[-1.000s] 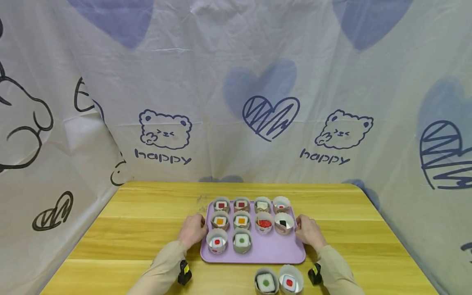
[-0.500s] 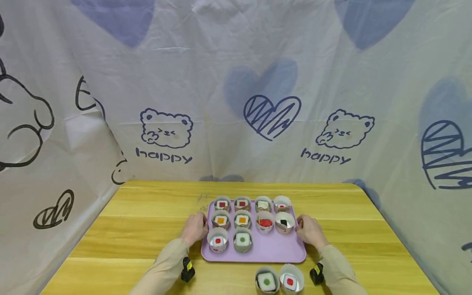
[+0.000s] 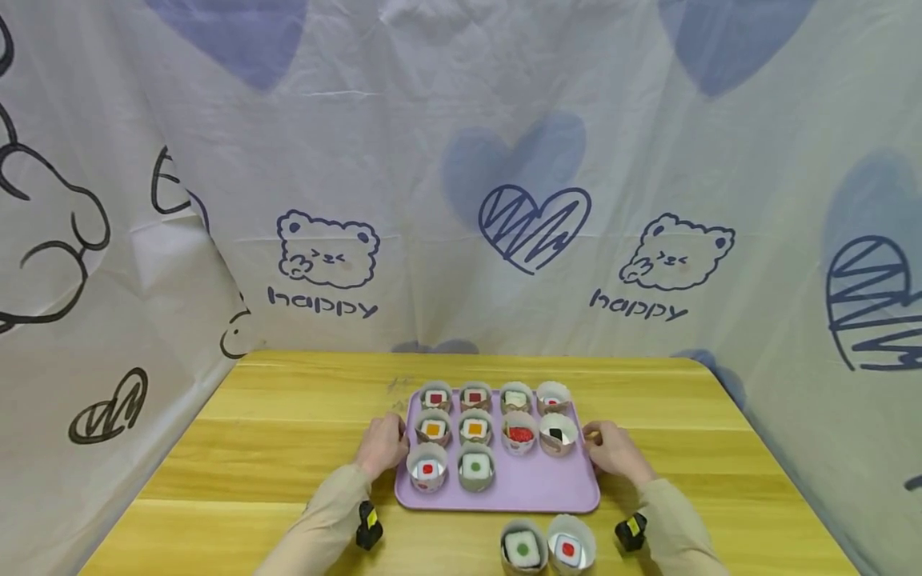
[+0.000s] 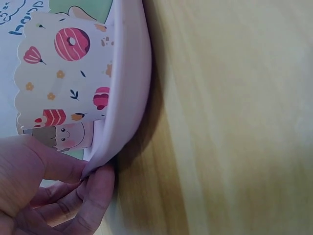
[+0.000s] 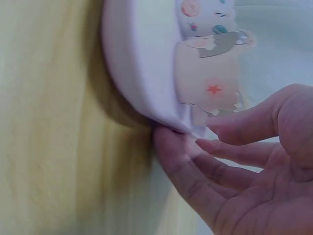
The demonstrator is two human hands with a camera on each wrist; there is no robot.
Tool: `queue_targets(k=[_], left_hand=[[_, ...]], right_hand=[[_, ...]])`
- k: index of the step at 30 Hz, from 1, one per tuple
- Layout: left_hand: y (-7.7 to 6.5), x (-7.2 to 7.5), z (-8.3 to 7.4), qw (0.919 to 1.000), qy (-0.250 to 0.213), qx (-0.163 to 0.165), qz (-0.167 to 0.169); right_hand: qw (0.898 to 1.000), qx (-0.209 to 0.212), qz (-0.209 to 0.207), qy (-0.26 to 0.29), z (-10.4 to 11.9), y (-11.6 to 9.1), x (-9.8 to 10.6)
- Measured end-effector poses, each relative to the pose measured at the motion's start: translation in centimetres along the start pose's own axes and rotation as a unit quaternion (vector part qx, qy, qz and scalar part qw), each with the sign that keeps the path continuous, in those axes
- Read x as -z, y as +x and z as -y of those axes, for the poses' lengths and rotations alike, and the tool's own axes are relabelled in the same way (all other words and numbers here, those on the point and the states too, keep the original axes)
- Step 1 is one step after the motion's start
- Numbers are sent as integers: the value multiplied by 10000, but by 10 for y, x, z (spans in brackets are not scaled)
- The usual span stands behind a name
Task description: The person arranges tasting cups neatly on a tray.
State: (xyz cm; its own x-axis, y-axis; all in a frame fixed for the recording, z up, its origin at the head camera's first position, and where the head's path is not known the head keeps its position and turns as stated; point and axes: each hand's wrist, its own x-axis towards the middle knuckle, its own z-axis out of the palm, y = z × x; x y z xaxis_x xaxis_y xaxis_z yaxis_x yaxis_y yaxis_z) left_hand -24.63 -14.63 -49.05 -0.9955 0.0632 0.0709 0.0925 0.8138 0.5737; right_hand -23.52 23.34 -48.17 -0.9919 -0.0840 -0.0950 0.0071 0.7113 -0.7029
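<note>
A lilac tray (image 3: 536,486) lies on the table, bearing several paper cups in rows. White square pieces resembling sushi sit in most cups, with orange, dark red or green centres. At the tray's left edge my left hand (image 3: 382,445) pinches the rim between thumb and fingers, as the left wrist view shows close to a donut-printed cup (image 4: 63,68). On the opposite side, my right hand (image 3: 618,451) has its thumb raised off the rim. One finger (image 5: 171,147) stays against the tray's outer edge, beside a cup with a red star (image 5: 210,78).
Two more filled cups, one with a green-centred piece (image 3: 523,549) and one with a red-centred piece (image 3: 568,550), stand on the wooden table (image 3: 216,472) in front of the tray. A printed cloth (image 3: 432,160) hangs behind and along both sides.
My right hand has shifted slightly right, easing away from the tray's edge. My left hand stays at the rim. The tray and cups keep their arrangement while the head view drifts slightly.
</note>
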Motion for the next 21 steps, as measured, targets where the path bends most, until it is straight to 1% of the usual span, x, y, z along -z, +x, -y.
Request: queue_targets(k=[4, 7, 12, 17, 19, 21], left_hand=[[0, 0, 0, 10000, 53, -10, -6], [0, -1, 0, 10000, 62, -21, -15], [0, -1, 0, 10000, 76, -7, 4], [0, -1, 0, 10000, 63, -3, 8], [1, -2, 0, 9999, 85, -48, -32], [1, -2, 1, 9998, 123, -98, -74]], right_hand=[[9994, -20, 198, 267, 2, -3, 4], [9997, 95, 179, 149, 5, -5, 8], [9990, 328, -118, -277, 11, -9, 12], [9974, 494, -355, -385, 20, -16, 14], [9966, 540, -436, -445, 25, -19, 15], [9949, 671, -518, -550, 30, -21, 15]])
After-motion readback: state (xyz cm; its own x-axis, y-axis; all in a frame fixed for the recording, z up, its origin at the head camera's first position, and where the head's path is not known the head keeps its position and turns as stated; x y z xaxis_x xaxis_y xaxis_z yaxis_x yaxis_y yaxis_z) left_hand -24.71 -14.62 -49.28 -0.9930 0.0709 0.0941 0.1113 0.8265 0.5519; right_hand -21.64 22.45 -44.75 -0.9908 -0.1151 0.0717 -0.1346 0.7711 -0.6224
